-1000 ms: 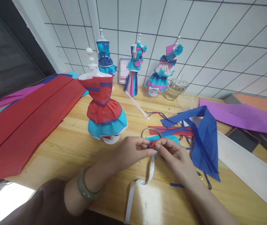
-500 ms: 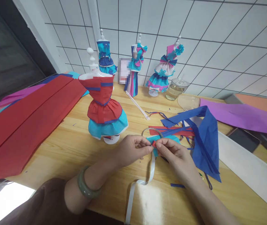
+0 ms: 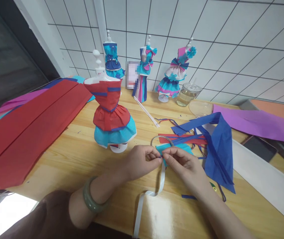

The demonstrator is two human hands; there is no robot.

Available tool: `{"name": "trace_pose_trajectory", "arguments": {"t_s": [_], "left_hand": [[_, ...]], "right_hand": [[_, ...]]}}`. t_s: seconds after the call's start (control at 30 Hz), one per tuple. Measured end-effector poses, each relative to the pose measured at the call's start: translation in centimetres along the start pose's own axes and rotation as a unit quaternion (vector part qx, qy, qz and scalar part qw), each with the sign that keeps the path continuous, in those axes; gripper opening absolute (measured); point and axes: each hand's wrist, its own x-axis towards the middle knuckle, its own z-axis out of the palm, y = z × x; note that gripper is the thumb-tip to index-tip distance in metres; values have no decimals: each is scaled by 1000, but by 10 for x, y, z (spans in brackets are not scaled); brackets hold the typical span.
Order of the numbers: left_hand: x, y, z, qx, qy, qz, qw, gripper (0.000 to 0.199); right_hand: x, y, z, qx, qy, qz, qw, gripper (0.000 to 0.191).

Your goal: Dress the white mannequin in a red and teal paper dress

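The small piece of cloth (image 3: 161, 157) sits between the fingertips of both hands, just above the table (image 3: 122, 199); the fingers hide most of it. The left hand (image 3: 140, 162) pinches it with thumb and index finger, the other fingers curled inward. The right hand (image 3: 185, 164) mirrors this pose, thumb under index finger, its tips just beside the left's. The left forearm enters from the lower left, with a green bangle (image 3: 92, 196) around the wrist; the right forearm enters from the lower right, bare. A white ribbon (image 3: 162, 176) hangs below the fingertips and runs toward the near edge. Teal cloth (image 3: 184, 147) lies behind the hands. The red-and-teal dress form (image 3: 110, 118) stands upright beyond the left hand.
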Motion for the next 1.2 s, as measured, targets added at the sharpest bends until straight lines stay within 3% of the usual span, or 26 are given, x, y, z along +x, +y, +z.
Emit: {"name": "trace_pose_trajectory", "arguments": {"t_s": [0.37,0.8,1.07,1.2], "left_hand": [[3,-3,0,-70,12,-27,997,30],[0,-4,3,33,32,24,999,18],[2,-4,1,-59,30,23,998,50],[5,-4,0,-133,44,26,990,49]], "right_hand": [[4,-3,-5,66,48,60,995,32],[3,-4,-1,39,32,56,997,33],[2,-3,-1,41,50,37,997,30],[2,-2,-1,29,53,31,998,29]]}}
